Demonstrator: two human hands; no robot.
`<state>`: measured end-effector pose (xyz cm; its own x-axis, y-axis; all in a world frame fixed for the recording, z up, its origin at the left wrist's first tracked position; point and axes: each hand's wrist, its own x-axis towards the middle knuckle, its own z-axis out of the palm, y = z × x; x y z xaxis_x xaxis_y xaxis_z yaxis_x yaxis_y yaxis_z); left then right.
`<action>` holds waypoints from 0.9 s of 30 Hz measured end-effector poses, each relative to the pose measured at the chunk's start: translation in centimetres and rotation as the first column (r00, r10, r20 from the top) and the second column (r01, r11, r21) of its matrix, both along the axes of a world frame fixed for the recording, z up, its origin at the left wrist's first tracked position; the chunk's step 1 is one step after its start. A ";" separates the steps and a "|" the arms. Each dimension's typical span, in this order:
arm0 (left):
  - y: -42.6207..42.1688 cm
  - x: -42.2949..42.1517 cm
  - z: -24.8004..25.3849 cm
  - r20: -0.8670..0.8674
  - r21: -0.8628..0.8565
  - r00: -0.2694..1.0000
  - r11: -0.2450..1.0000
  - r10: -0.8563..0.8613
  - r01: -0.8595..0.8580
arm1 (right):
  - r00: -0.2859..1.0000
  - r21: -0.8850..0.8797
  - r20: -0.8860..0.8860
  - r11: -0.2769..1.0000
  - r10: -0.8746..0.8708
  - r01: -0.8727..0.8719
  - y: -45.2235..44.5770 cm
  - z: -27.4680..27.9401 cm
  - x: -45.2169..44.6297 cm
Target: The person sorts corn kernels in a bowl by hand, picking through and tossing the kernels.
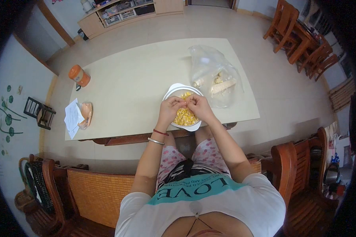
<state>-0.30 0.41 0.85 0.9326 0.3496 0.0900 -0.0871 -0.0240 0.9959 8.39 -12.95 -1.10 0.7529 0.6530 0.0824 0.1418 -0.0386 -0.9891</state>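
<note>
On table (126,87), bowl (168,91) handles (194,127) fore-and-aft

A white shirt (253,203), patterned shorts (210,155) and silver bangle (156,141) show.

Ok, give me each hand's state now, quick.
Left hand: closed in a pinch over the bowl; anything held can't be told.
Right hand: pinched closed beside it; contents unclear.
</note>
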 end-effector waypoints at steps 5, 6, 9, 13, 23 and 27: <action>0.1 0.0 0.0 -0.031 0.036 1.000 0.999 0.002 -0.001 | 0.999 -0.043 -0.041 0.999 0.029 -0.031 -0.2 0.3 0.1; 0.1 0.0 0.1 -0.032 0.044 0.999 0.999 0.003 -0.001 | 0.999 -0.051 -0.023 0.998 0.023 -0.024 -0.2 0.1 0.1; 0.1 0.1 -0.1 -0.038 0.040 0.999 0.999 -0.009 0.010 | 0.999 -0.001 0.034 1.000 0.028 -0.028 0.3 -0.8 0.3; 0.0 0.2 -0.4 0.055 0.136 0.992 0.984 0.112 -0.119 | 0.975 0.197 -0.088 0.956 -0.205 0.219 -0.6 -0.7 0.5; 0.0 0.4 -1.6 0.080 0.689 0.995 0.724 -0.052 -0.018 | 0.683 -0.274 0.594 0.691 -0.426 0.669 -8.7 -2.3 9.7; -0.1 0.2 -1.5 -0.062 0.667 0.990 0.733 -0.129 0.137 | 0.664 0.021 0.574 0.819 -0.480 0.574 -6.7 -0.6 6.0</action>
<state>-0.13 0.35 -0.68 0.9673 0.0760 0.2420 -0.1296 -0.6719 0.7292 14.37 -19.68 -1.71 0.8347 0.1996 0.5133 0.5468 -0.4118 -0.7290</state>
